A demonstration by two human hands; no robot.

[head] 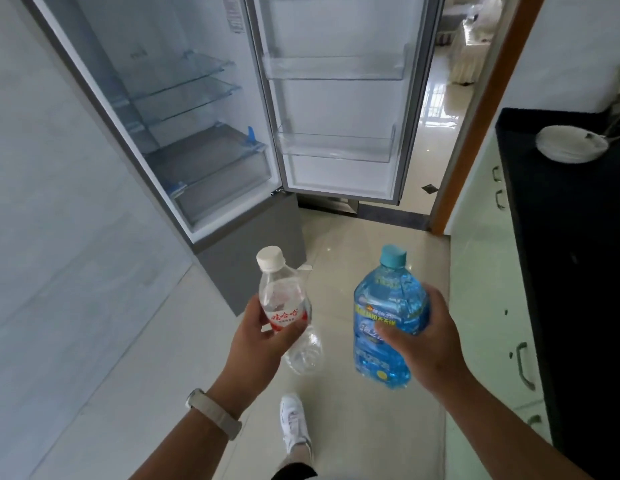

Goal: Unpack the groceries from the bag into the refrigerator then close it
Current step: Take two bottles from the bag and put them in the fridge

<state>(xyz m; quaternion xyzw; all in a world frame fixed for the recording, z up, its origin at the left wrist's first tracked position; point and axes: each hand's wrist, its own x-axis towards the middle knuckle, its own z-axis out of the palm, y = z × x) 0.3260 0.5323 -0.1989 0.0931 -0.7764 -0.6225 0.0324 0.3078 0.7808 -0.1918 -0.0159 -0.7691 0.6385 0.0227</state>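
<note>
My left hand (263, 336) grips a clear water bottle (284, 299) with a white cap and a red label. My right hand (422, 341) grips a larger blue bottle (384, 306) with a teal cap. Both bottles are held upright above the floor, in front of the refrigerator (183, 133). Its upper door (339, 109) stands wide open. The glass shelves (183, 84), the drawer (215, 168) and the door bins (336, 147) hold nothing I can see. No grocery bag is in view.
A black countertop (561, 237) with a stack of white plates (571, 143) runs along the right, above pale green cabinet drawers (488, 271). A doorway (440, 98) opens behind the fridge door. A grey wall (59, 237) is on the left. My white shoe (294, 424) is on the tiled floor.
</note>
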